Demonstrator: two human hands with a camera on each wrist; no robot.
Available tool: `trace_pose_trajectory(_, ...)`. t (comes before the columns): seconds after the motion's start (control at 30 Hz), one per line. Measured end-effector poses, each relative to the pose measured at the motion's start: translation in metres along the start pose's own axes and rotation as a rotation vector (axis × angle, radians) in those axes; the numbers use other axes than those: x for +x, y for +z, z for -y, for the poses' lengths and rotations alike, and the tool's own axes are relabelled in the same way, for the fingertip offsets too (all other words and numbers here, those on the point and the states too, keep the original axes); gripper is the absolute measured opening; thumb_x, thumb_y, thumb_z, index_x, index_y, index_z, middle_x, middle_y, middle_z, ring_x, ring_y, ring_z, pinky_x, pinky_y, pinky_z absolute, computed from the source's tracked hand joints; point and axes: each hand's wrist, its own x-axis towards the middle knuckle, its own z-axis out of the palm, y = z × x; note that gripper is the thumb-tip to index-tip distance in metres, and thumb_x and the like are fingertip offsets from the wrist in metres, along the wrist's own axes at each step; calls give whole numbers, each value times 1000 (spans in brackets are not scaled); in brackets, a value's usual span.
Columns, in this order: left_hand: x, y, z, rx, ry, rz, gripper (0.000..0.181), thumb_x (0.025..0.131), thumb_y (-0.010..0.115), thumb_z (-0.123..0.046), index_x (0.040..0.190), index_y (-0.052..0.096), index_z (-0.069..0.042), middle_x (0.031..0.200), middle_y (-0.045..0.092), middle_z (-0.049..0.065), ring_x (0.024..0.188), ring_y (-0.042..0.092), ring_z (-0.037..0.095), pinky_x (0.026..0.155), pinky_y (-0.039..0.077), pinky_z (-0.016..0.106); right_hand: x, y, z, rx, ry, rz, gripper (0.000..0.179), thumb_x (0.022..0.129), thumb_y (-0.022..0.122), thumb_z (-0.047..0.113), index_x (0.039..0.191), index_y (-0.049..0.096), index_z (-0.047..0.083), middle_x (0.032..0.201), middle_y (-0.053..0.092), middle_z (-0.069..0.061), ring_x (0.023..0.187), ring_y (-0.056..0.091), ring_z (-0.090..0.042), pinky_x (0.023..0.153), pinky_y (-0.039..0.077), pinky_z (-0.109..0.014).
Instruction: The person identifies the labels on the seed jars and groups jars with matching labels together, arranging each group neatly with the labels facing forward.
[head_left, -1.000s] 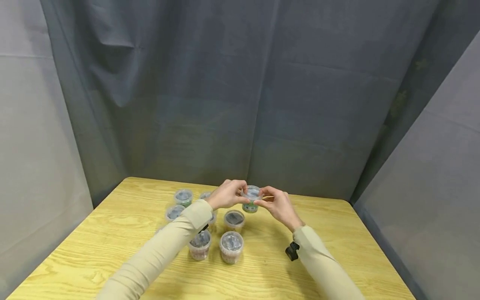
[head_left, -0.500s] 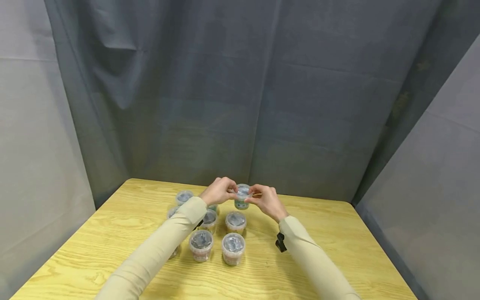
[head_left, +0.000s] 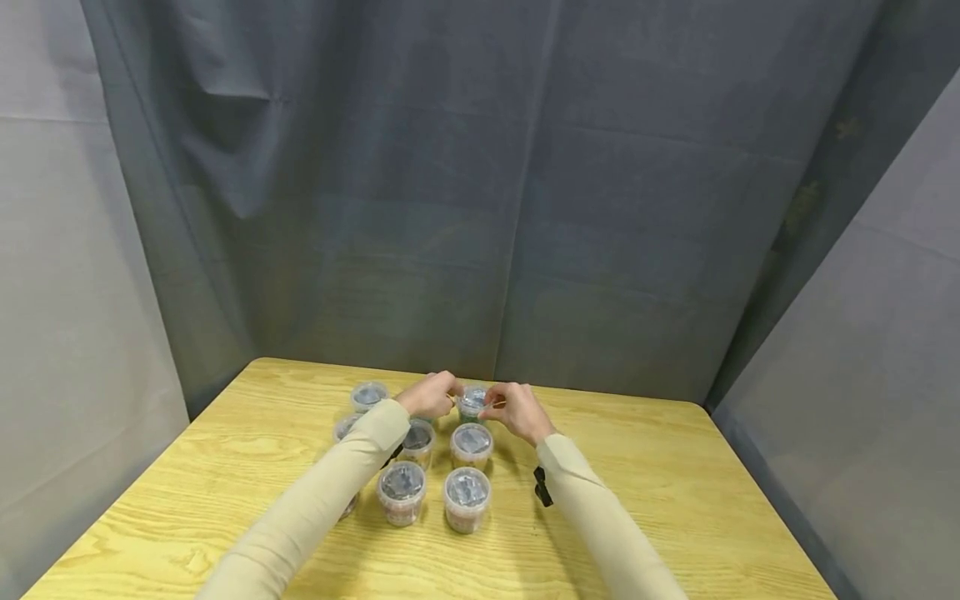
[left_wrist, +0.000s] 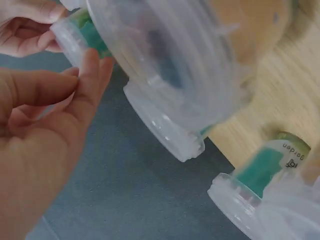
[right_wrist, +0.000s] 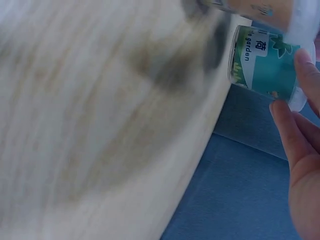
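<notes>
A small clear plastic tub (head_left: 472,402) with a translucent lid is at the back of a group of tubs. Its teal label, with a leaf and the word "garden", shows on the tub (right_wrist: 270,65) in the right wrist view. My right hand (head_left: 520,410) pinches it at the lid end from the right, thumb and fingers on opposite sides. From the left, my left hand (head_left: 430,395) grips the lid's edge with its fingertips. In the left wrist view, the fingers (left_wrist: 89,75) overlap the tub's green label, and a nearer tub (left_wrist: 160,55) covers part of it.
Several similar lidded tubs stand in rows: one at the front right (head_left: 467,498), another beside it (head_left: 401,492), one behind (head_left: 472,444), another at the back left (head_left: 369,395). My left sleeve hides some. The wooden table (head_left: 660,500) ends at a grey curtain (head_left: 390,208).
Both hands have brought the tub left and down, from the right of the group into line behind the right-hand tubs. The other tubs stay put.
</notes>
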Motion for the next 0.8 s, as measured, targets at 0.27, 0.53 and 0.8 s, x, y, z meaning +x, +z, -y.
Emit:
trace_pose_trajectory(0.27, 4, 4, 2, 14, -41, 35, 39, 86, 51, 9, 122, 65, 3, 124, 65, 18, 118, 60, 32, 99, 51, 46, -2, 7, -8, 24, 14, 47, 12, 80, 80, 11, 84, 70, 7, 91, 74, -7, 94, 71, -27, 82, 59, -39)
trace_pose_trajectory(0.53, 3, 7, 3, 36, -60, 47, 41, 85, 50, 7, 123, 65, 1, 126, 65, 16, 121, 59, 31, 101, 50, 47, -3, 8, -8, 39, 18, 63, 12, 81, 80, 12, 87, 71, 7, 97, 74, -10, 101, 69, -32, 90, 57, -46)
trace_pose_trajectory(0.8, 4, 5, 3, 37, -56, 52, 41, 87, 48, 6, 124, 64, 2, 129, 63, 19, 124, 57, 31, 104, 48, 47, -1, 8, -9, 42, 29, 48, 13, 81, 80, 12, 88, 70, 7, 100, 74, -10, 104, 68, -34, 92, 56, -48)
